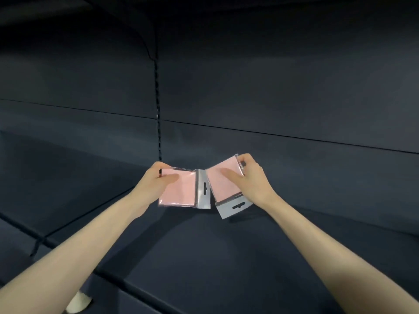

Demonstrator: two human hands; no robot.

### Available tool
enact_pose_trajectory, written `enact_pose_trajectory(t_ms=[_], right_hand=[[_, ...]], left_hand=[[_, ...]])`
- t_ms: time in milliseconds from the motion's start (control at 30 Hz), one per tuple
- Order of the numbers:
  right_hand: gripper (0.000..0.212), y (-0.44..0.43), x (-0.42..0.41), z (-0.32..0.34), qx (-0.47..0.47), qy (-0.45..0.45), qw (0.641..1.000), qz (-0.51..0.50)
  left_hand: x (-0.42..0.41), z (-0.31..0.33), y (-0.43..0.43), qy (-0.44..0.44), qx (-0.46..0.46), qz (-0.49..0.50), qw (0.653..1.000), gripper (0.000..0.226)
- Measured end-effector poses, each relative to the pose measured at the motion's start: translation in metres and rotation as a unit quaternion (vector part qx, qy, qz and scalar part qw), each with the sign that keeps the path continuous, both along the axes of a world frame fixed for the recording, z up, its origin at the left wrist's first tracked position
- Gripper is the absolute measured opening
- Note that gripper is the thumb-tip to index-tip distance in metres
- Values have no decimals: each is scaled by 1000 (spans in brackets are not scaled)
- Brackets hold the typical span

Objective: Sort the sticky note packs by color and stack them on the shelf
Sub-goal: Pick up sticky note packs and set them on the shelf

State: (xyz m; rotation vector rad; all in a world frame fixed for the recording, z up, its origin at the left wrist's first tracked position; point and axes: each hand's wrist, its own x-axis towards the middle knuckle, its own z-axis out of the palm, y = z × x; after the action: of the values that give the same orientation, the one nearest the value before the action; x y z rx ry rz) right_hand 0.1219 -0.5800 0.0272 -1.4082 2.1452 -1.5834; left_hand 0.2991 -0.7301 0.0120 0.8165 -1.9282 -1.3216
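two pink sticky note packs are in play, one per hand, both held out over the dark shelf [204,250] near its back panel [272,91]. the left hand [156,180] pinches the left pink pack [181,191] at its outer edge, thumb on the face and fingers tucked behind, so the pack lies nearly flat with its clear left hang tab [204,189] pointing toward the middle. the right hand [251,177] grips the right pink pack [223,184] much the same way, thumb across the face and fingers curled over the far edge, but this pack is tilted, its right hang tab [234,206] swung down toward the person. the packs nearly meet at their inner edges; whether they touch there i cannot tell, nor whether either rests on the shelf, though the shadows beneath suggest they hang just above it. holding them by the outer edges leaves the faces and inner sides free, which reads as a way to compare colour and slide one onto the other. both being the same pink, they likely belong in one stack, and no stack shows on the shelf yet. the right pink pack probably needs turning so the tabs line up first.
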Motion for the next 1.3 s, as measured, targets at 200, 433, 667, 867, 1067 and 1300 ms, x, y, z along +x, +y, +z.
enact_pose_trajectory(t_ms=[200, 433, 667, 867, 1067, 1300], right_hand=[[31, -42, 2, -13, 44, -3, 996, -82], [31, -76, 18, -27, 87, 1, 987, -137], [26, -110, 35, -36, 150, -1, 983, -104], [49, -133, 46, -47, 308, 119, 941, -77], [54, -117, 52, -44, 342, 141, 926, -75], [59, -42, 41, 11, 295, 218, 914, -175]], left_hand=[[-30, -14, -84, -67, 24, -105, 992, 14], [-59, -32, -147, -154, -126, -161, 967, 21], [-66, -43, -171, -215, -280, -174, 919, 27], [-57, -41, -175, -223, -375, -201, 877, 29], [-45, -17, -162, -208, -419, -243, 850, 30], [-40, 44, -93, -139, -472, -261, 831, 44]])
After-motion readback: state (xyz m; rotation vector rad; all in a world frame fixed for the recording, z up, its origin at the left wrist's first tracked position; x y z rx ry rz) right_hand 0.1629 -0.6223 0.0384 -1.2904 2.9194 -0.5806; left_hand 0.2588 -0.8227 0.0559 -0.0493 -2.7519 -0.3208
